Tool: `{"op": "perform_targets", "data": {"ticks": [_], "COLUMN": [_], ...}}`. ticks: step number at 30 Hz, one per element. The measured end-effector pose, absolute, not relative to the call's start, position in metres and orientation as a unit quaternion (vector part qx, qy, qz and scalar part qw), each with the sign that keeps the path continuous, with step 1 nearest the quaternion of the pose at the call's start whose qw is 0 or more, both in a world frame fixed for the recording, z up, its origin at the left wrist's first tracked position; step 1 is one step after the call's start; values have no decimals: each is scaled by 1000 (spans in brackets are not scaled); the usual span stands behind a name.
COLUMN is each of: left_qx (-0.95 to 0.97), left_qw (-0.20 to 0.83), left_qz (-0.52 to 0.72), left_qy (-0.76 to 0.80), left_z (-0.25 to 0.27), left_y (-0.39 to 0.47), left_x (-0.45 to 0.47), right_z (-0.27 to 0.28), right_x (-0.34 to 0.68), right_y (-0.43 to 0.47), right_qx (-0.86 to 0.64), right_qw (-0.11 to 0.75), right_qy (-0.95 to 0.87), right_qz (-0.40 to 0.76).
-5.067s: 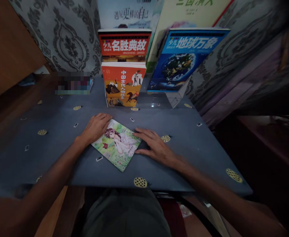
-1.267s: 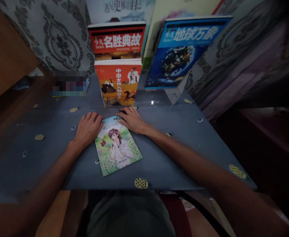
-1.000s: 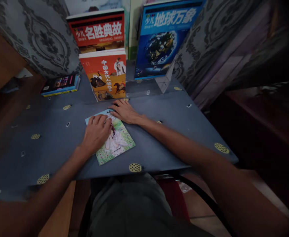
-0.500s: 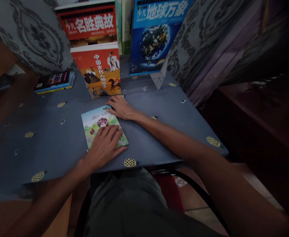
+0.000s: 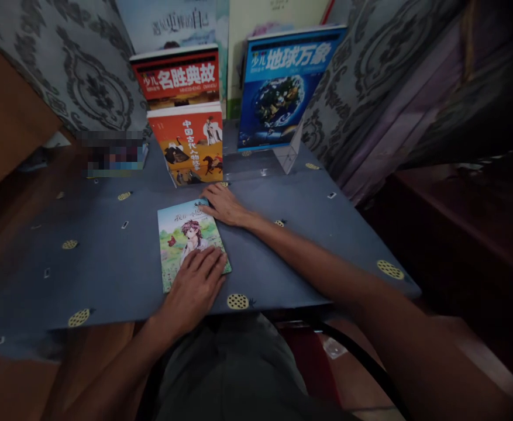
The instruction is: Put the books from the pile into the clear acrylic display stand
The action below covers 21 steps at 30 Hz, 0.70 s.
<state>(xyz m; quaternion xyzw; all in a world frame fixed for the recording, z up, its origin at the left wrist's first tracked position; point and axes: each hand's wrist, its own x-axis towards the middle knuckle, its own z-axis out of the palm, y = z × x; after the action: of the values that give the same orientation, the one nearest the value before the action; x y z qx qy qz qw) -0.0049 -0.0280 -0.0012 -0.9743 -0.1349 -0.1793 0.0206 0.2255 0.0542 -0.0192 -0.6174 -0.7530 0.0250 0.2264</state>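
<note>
A thin paperback book (image 5: 175, 242) lies closed and flat on the table, its cover showing a drawn figure in a green meadow under pale blue sky. Across the lower right of that cover rests my left hand (image 5: 198, 280), palm down, its fingers stretched out and close together. My right hand (image 5: 223, 203) touches the book's upper right corner, fingers extended, with part of the palm on the tablecloth. Neither hand grips the book. Part of the cover title is hidden beneath my right fingers.
Behind the book stand an orange book (image 5: 195, 146), a red book (image 5: 179, 76) and a blue book (image 5: 282, 88) on a clear stand (image 5: 289, 152). Other books rise behind them. At the back left lies a blurred-out stack (image 5: 116, 156). A blue-grey tablecloth (image 5: 107, 257) with pineapple prints covers the table.
The camera view has tilted up, so everything sits lower in the picture. My left hand has slid down the cover, uncovering more of the drawn figure. My right hand stays at the corner.
</note>
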Motion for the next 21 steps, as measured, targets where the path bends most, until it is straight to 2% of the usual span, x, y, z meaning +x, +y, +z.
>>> {"op": "perform_targets", "data": {"ticks": [6, 14, 21], "left_qx": [-967, -923, -871], "left_qw": [-58, -213, -189], "left_qz": [-201, -264, -306], "left_qy": [-145, -180, -333], "left_z": [-4, 2, -4], "left_y": [-24, -16, 13], "left_x": [-11, -20, -44], "right_z": [-17, -9, -7], "right_x": [213, 199, 189], "right_y": [25, -59, -97], "right_qx": [-623, -603, -572], "right_qw": [196, 186, 171], "right_qy": [-757, -775, -799], "right_qz": [11, 34, 74]}}
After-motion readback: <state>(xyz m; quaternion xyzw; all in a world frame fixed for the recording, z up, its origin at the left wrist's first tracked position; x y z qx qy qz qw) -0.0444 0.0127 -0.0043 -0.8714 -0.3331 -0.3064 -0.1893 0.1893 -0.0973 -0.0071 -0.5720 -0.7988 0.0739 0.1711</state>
